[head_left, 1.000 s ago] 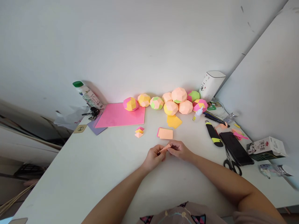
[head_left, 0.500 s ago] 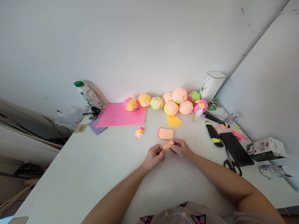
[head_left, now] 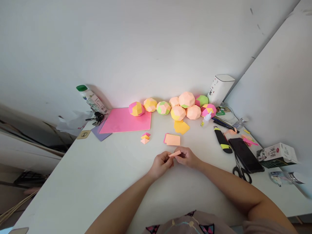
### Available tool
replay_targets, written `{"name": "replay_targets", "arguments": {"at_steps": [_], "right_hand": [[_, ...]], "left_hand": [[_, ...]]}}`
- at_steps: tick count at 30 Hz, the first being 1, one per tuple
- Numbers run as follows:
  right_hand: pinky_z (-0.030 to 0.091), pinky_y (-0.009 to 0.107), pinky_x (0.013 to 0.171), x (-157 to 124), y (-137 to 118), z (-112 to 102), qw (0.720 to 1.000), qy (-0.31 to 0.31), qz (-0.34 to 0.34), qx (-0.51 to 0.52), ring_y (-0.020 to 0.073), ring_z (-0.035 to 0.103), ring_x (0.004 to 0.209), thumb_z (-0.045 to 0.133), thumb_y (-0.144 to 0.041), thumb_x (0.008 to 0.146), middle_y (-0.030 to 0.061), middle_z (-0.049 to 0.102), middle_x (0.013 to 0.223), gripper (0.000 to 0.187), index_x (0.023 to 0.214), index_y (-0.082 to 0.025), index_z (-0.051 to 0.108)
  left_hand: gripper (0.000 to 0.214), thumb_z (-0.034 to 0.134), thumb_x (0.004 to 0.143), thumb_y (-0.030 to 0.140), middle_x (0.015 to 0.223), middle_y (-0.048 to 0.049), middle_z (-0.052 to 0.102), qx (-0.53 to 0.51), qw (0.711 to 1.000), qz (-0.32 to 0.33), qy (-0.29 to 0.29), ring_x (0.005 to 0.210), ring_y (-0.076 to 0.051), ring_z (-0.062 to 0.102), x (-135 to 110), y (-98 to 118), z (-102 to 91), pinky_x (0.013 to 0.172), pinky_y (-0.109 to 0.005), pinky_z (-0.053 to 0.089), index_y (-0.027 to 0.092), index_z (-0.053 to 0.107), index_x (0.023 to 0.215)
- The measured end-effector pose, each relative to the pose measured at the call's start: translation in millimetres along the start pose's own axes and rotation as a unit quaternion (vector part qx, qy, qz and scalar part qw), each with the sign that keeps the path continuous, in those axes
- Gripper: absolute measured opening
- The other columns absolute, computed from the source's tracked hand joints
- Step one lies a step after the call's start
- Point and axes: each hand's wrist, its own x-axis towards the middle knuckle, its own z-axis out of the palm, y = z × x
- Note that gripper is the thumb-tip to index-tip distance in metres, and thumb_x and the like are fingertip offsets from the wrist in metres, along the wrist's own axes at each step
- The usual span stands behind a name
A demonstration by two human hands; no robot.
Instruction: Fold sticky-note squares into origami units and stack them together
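Observation:
Between my hands is a small peach paper piece [head_left: 175, 153], seen nearly edge-on. My left hand [head_left: 161, 165] pinches its left end, and my right hand [head_left: 187, 158] grips the right end from beside it. Just beyond my fingers lies a stack of paper slips [head_left: 173, 140], peach on top with pink and yellow edges showing. Farther left sit several small folded paper pieces [head_left: 145, 138] in pink, yellow and peach. Yellow paper slips [head_left: 181, 127] lie behind the stack.
Several faceted paper balls [head_left: 187, 99] line the wall, one on a pink sheet [head_left: 126, 122]. A glue bottle [head_left: 206, 119] stands near them. Right: a box cutter [head_left: 222, 140], phone [head_left: 246, 155], scissors [head_left: 241, 171] and milk carton [head_left: 277, 155]. Left: a green-capped bottle [head_left: 94, 99] and keys [head_left: 98, 118].
The peach paper piece has turned from showing its face to nearly edge-on. My right hand has shifted slightly left and closer to my left hand.

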Motion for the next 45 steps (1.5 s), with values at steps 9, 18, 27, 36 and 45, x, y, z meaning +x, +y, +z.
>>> {"name": "replay_targets", "arguments": {"at_steps": [9,18,27,36,45], "right_hand": [[0.034,0.023,0.049,1,-1,-5,0.998,0.026,0.021,0.052,0.0096,0.043,0.051,0.054,-0.019,0.071,-0.0038,0.046,0.055,0.008,0.067,-0.017,0.047],[0.037,0.024,0.048,0,5,-6,0.992,0.051,-0.053,0.099,0.0094,0.048,0.052,0.049,-0.024,0.079,-0.0009,0.044,0.076,0.016,0.069,-0.02,0.037],[0.041,0.026,0.051,-3,5,2,0.984,0.092,-0.123,-0.094,0.0123,0.048,0.058,0.054,-0.029,0.082,0.0037,0.053,0.079,0.01,0.085,-0.019,0.056],[0.043,0.025,0.046,-2,3,2,0.988,0.116,-0.102,-0.02,0.0096,0.05,0.05,0.054,-0.027,0.082,0.0021,0.054,0.077,0.013,0.089,-0.018,0.061],[0.043,0.025,0.05,-3,10,-1,0.993,0.103,-0.055,0.0,0.0108,0.05,0.052,0.053,-0.022,0.08,-0.0021,0.049,0.063,0.018,0.098,-0.018,0.057]], "left_hand": [[0.025,0.049,0.082,0.041,0.053,0.0031,0.053,-0.008,1.0,0.001,0.013,0.047,-0.009,0.044,0,2,-1.0,0.048,-0.021,0.033,0.017,0.052,0.079],[0.024,0.05,0.08,0.04,0.051,0.0032,0.052,-0.024,0.999,-0.014,0.031,0.045,-0.009,0.042,0,3,-1.3,0.047,-0.021,0.031,0.016,0.05,0.075],[0.027,0.054,0.077,0.04,0.05,0.003,0.055,-0.011,0.999,-0.021,0.042,0.045,-0.009,0.047,1,1,-0.6,0.047,-0.021,0.034,0.018,0.045,0.065],[0.025,0.054,0.079,0.042,0.053,0.004,0.057,-0.065,0.996,-0.019,0.059,0.048,-0.01,0.051,0,2,-0.5,0.051,-0.023,0.04,0.019,0.046,0.073],[0.025,0.051,0.082,0.042,0.053,0.0035,0.056,-0.074,0.995,-0.012,0.059,0.048,-0.01,0.049,1,-1,-1.4,0.051,-0.022,0.039,0.018,0.046,0.075]]}}
